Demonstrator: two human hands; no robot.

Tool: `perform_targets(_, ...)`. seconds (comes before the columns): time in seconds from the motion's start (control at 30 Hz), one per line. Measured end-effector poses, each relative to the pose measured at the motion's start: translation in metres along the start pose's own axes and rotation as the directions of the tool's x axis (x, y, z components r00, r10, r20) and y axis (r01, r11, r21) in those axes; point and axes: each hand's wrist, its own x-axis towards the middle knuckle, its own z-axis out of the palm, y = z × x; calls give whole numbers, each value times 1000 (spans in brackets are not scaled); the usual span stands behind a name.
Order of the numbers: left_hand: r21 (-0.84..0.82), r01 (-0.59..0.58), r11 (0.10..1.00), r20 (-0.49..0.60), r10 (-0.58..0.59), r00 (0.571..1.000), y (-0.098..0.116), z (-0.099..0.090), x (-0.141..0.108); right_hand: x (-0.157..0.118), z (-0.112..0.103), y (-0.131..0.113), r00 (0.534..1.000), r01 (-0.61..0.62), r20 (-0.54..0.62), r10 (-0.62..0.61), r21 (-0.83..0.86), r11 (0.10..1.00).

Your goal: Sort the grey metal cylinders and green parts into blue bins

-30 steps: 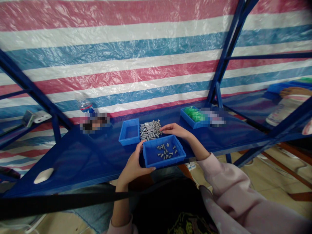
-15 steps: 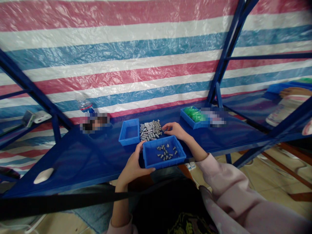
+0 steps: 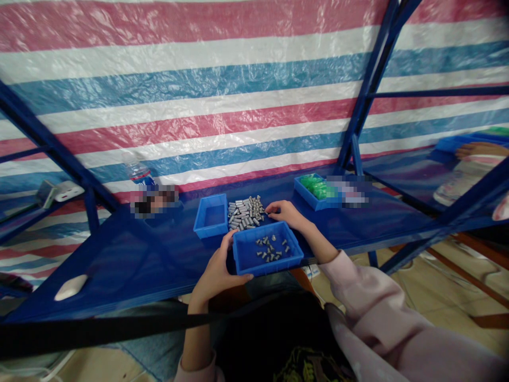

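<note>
My left hand (image 3: 214, 271) grips the left end of a blue plastic bin (image 3: 245, 260), thumb along the near side and fingers at the far corner. Several small metal screws (image 3: 270, 249) lie scattered on the bin's floor, mostly in its middle and right part. Behind this bin a heap of silvery metal cylinders and screws (image 3: 244, 212) rests on the blue table. At the heap's right edge, my right hand (image 3: 284, 211) has its thumb and fingertips pinched together. Whatever is between those fingertips is too small to make out.
Left of the heap stands a second blue bin (image 3: 211, 213). A bin of green pieces (image 3: 314, 187) is at the back right, beside a blurred patch. A water bottle (image 3: 140, 174) stands at the back left; a white computer mouse (image 3: 70, 287) lies front left. Another person's hand (image 3: 481, 150) is far right.
My right hand's fingertips have shifted very slightly at the heap's edge. My left hand and the bin have stayed put.
</note>
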Motion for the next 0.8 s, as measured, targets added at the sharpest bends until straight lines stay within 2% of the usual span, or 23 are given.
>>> perform_targets(0.43,20,4,1000,6,-4,1000,1,-2,0,1,-1,3,998,-47,-29,47,-25,999)
perform_targets(0.67,18,10,1000,12,-11,1000,1,-2,0,0,-6,6,998,-47,51,46,23,999)
perform_targets(0.8,15,15,1000,13,-16,1000,2,-1,0,0,-7,6,998,-55,38,53,48,997)
